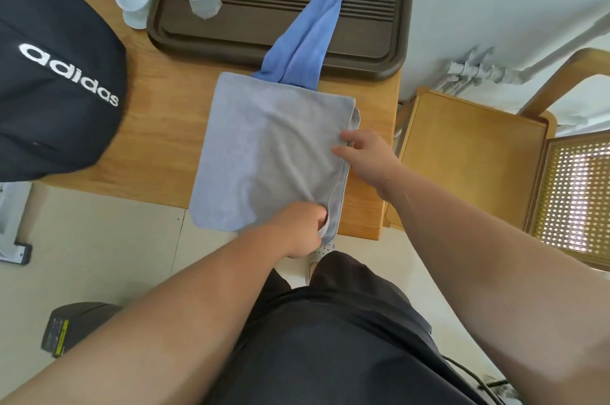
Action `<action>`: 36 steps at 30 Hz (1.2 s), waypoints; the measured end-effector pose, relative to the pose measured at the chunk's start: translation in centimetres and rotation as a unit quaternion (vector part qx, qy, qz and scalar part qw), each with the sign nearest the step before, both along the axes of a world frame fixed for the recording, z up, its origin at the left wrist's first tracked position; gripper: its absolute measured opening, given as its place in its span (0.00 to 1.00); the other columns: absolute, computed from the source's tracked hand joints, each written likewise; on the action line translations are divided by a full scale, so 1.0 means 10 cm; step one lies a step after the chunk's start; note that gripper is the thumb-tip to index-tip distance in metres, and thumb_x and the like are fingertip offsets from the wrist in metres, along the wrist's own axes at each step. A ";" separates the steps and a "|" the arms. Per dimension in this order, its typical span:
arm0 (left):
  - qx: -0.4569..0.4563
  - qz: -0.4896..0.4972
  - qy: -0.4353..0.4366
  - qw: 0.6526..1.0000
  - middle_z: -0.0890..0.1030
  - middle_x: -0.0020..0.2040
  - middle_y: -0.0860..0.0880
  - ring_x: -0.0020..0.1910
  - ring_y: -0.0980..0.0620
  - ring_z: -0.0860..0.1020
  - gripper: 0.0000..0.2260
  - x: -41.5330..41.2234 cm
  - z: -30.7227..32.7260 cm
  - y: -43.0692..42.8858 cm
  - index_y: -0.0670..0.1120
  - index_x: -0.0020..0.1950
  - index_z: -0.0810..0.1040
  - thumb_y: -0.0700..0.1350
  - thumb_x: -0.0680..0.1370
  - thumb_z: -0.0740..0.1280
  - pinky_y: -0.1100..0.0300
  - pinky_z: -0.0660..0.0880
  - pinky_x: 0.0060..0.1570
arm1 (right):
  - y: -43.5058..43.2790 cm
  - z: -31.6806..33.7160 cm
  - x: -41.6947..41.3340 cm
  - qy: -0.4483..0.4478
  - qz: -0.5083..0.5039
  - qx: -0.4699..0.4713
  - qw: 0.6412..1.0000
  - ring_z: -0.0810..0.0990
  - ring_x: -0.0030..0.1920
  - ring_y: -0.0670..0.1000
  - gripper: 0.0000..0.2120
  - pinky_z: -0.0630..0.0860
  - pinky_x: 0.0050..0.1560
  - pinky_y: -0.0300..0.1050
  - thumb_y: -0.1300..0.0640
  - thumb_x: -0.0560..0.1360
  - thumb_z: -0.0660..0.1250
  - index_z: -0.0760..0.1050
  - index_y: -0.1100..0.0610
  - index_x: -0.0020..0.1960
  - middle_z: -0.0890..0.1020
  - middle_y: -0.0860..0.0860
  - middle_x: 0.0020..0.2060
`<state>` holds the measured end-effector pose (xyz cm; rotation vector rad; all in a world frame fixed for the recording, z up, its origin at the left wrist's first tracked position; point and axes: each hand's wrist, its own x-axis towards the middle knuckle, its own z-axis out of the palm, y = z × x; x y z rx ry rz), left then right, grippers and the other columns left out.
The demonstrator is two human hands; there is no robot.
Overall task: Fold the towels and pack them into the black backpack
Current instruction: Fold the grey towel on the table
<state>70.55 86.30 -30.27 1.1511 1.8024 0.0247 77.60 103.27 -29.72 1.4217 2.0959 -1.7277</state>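
Grey towel (pixel 270 153) lies folded once on the wooden table (pixel 158 127), with its doubled edges to your right. Your left hand (pixel 300 229) grips the near corner with curled fingers. Your right hand (pixel 366 153) pinches the right-hand edge. The blue towel (pixel 310 38) trails unfolded from under the grey one onto the brown tray (pixel 379 51). The black backpack (pixel 56 74) sits at the table's left, apart from both. Progress looks early: the first towel is mid-fold and no towel is seen packed.

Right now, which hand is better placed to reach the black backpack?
Probably the left hand: it grips the grey towel at its near corner, nearer the black backpack; the right hand pinches the towel's right edge.
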 end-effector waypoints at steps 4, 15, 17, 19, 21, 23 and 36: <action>-0.005 0.018 -0.032 0.999 0.69 0.33 0.51 0.32 0.53 0.67 0.14 -0.03 0.10 0.01 0.48 0.35 0.66 0.39 0.73 0.69 0.60 0.63 0.32 | 0.02 -0.01 -0.02 -0.005 0.000 0.038 0.999 0.75 0.57 0.56 0.17 0.75 0.58 0.53 0.51 0.79 0.68 0.79 0.60 0.62 0.76 0.57 0.62; -0.041 -0.005 -0.076 0.996 0.70 0.35 0.49 0.33 0.52 0.67 0.12 0.00 0.34 0.06 0.47 0.35 0.66 0.38 0.72 0.68 0.59 0.64 0.33 | 0.07 0.00 0.09 -0.007 -0.034 0.128 0.991 0.79 0.54 0.48 0.12 0.78 0.56 0.51 0.47 0.78 0.67 0.83 0.51 0.56 0.80 0.48 0.59; -0.049 -0.024 -0.071 0.996 0.74 0.38 0.48 0.35 0.52 0.69 0.10 0.06 0.23 0.05 0.48 0.38 0.69 0.37 0.74 0.67 0.60 0.65 0.34 | 0.07 -0.06 0.10 -0.057 0.010 0.133 0.989 0.78 0.54 0.53 0.15 0.77 0.53 0.49 0.47 0.78 0.67 0.83 0.56 0.55 0.79 0.52 0.59; -0.058 -0.023 -0.092 0.994 0.79 0.46 0.50 0.41 0.53 0.74 0.03 0.07 0.15 0.03 0.49 0.47 0.76 0.41 0.78 0.67 0.62 0.68 0.38 | 0.07 -0.11 0.12 -0.088 0.043 0.149 0.984 0.79 0.51 0.57 0.16 0.77 0.48 0.50 0.49 0.78 0.66 0.83 0.62 0.51 0.78 0.55 0.56; -0.075 0.000 -0.125 0.989 0.79 0.53 0.53 0.47 0.56 0.75 0.10 0.05 0.12 0.01 0.49 0.61 0.78 0.46 0.80 0.68 0.66 0.69 0.42 | 0.07 -0.13 0.13 -0.110 0.072 0.159 0.978 0.77 0.48 0.54 0.16 0.73 0.43 0.46 0.49 0.78 0.65 0.83 0.61 0.49 0.76 0.54 0.56; -0.063 0.046 -0.141 0.987 0.78 0.51 0.56 0.46 0.61 0.75 0.11 -0.02 0.11 -0.02 0.49 0.63 0.78 0.47 0.81 0.66 0.69 0.68 0.42 | 0.09 -0.13 0.11 -0.129 0.091 0.170 0.973 0.76 0.48 0.51 0.16 0.70 0.44 0.44 0.47 0.78 0.64 0.83 0.58 0.54 0.75 0.52 0.59; 0.104 0.269 0.146 0.947 0.76 0.60 0.45 0.58 0.45 0.77 0.20 -1.43 0.10 0.10 0.49 0.64 0.75 0.51 0.74 0.74 0.53 0.74 0.59 | 0.36 -0.16 -0.37 -0.188 0.068 0.230 0.952 0.66 0.70 0.59 0.24 0.72 0.62 0.54 0.49 0.80 0.62 0.65 0.52 0.74 0.67 0.54 0.68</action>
